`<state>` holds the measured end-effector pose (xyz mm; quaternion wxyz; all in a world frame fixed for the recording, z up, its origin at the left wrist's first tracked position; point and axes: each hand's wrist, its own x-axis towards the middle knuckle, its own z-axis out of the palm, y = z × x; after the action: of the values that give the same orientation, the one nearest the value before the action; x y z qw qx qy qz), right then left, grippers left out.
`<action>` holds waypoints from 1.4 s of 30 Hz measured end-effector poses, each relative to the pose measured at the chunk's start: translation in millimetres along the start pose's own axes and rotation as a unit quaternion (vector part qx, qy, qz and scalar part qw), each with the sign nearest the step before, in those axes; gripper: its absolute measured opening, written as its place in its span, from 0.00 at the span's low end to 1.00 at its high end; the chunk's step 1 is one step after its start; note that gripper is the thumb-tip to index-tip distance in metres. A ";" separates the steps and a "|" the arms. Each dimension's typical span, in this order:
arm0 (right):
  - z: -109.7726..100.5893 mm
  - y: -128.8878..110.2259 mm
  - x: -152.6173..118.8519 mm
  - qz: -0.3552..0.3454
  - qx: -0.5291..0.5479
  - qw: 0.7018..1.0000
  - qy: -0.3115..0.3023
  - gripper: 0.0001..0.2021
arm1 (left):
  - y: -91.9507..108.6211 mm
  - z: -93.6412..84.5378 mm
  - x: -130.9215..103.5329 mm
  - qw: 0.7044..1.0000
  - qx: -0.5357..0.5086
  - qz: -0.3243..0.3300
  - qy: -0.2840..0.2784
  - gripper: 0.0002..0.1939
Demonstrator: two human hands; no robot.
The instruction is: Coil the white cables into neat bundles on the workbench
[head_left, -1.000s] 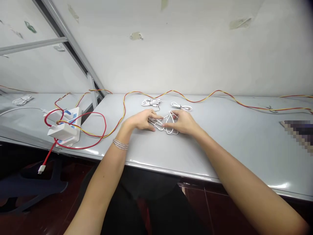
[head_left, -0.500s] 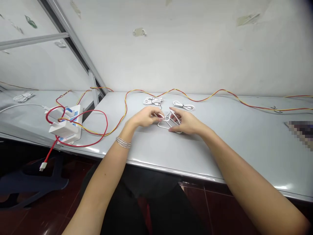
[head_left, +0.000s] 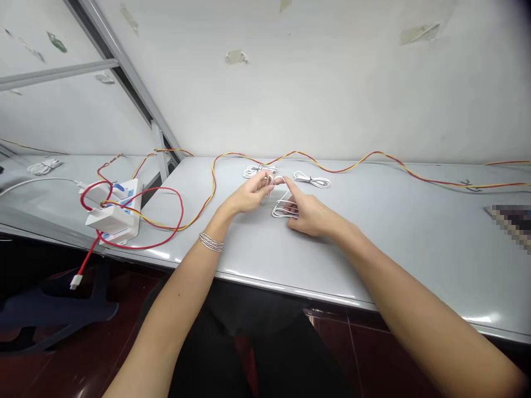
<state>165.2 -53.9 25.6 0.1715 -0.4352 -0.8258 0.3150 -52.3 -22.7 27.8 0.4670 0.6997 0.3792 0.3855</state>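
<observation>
A loosely looped white cable (head_left: 280, 211) runs between my two hands above the grey tabletop. My left hand (head_left: 254, 193) pinches a small part of it between thumb and fingers, raised a little off the surface. Low over the table, my right hand (head_left: 310, 213) holds the lower loops with its curled fingers, while its index finger points up toward the left fingertips and touches a strand. Just behind the hands lie two coiled white cables, one on the left (head_left: 258, 170) partly covered by my left fingers and one on the right (head_left: 312, 179), bound with a dark tie.
At the left, a white power strip (head_left: 135, 213) carries plugged-in adapters and a red cable (head_left: 181, 204). A twisted red-yellow wire (head_left: 365, 159) runs along the wall. Another white cable bundle (head_left: 45, 166) lies far left. A blurred flat object (head_left: 512, 221) sits at right.
My left hand has risen and moved slightly away from me with its part of the cable. My right index finger has stretched up, and the loops have shifted under it.
</observation>
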 end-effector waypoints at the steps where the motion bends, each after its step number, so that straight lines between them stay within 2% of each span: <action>1: -0.3 -0.9 -0.4 -0.002 0.002 1.000 -0.001 0.56 | 0.1 0.4 0.4 1.000 -0.009 0.007 0.002 0.12; 5: -3.6 -5.0 -3.1 -0.007 0.053 0.999 -0.012 0.57 | 2.5 0.3 0.1 1.000 -0.025 0.012 0.000 0.11; 8: -8.2 -8.3 -4.2 0.005 0.181 0.983 -0.018 0.57 | 5.0 -0.7 -1.1 1.000 -0.007 -0.026 0.013 0.09; 10: -10.5 -10.2 -2.7 0.011 0.263 0.965 -0.014 0.53 | 5.9 0.4 -1.2 0.999 -0.005 -0.039 0.033 0.09; 12: -10.4 -11.0 1.2 0.010 0.314 0.949 0.027 0.40 | 6.0 4.8 0.1 0.997 -0.029 -0.049 0.048 0.10; 14: -6.6 -10.3 7.5 0.013 0.353 0.931 0.097 0.26 | 4.8 13.1 2.8 0.993 -0.078 -0.069 0.051 0.11; 17: 4.6 -6.0 17.9 0.030 0.385 0.904 0.185 0.20 | 0.4 30.9 8.6 0.980 -0.164 -0.105 0.049 0.13; 19: 13.3 -2.1 22.9 0.033 0.359 0.905 0.226 0.19 | -3.5 43.0 11.8 0.967 -0.210 -0.132 0.061 0.19; 21: 21.0 1.2 25.3 0.025 0.289 0.924 0.248 0.17 | -6.8 52.4 13.0 0.966 -0.210 -0.141 0.058 0.25; 23: 26.6 2.9 25.4 0.015 0.201 0.946 0.254 0.19 | -8.8 58.4 12.1 0.977 -0.173 -0.101 0.071 0.23; 26: 30.3 2.5 23.2 0.002 0.092 0.967 0.238 0.31 | -10.2 61.7 9.8 0.988 -0.117 -0.049 0.093 0.18; 28: 30.2 1.3 21.2 -0.002 0.035 0.974 0.223 0.37 | -10.8 62.2 9.0 0.988 -0.116 -0.044 0.093 0.16; 31: 28.7 0.6 18.3 0.017 -0.039 0.975 0.219 0.37 | -11.1 62.5 8.9 0.986 -0.127 -0.059 0.087 0.16; 35: 28.0 2.2 16.2 0.018 -0.084 0.971 0.222 0.38 | -9.2 62.5 8.2 0.982 -0.125 -0.092 0.109 0.19; 39: 26.3 1.4 13.8 0.020 -0.097 0.982 0.162 0.43 | -8.8 62.2 7.8 0.976 -0.168 -0.098 0.103 0.23; 42: 22.5 -2.7 10.3 0.031 -0.096 0.988 0.119 0.50 | -10.3 62.3 9.0 0.979 -0.169 -0.079 0.078 0.22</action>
<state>145.2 -54.9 10.7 0.2158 -0.5090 -0.8124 0.1853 5.3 -34.4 3.2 0.5767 0.5463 0.3978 0.4590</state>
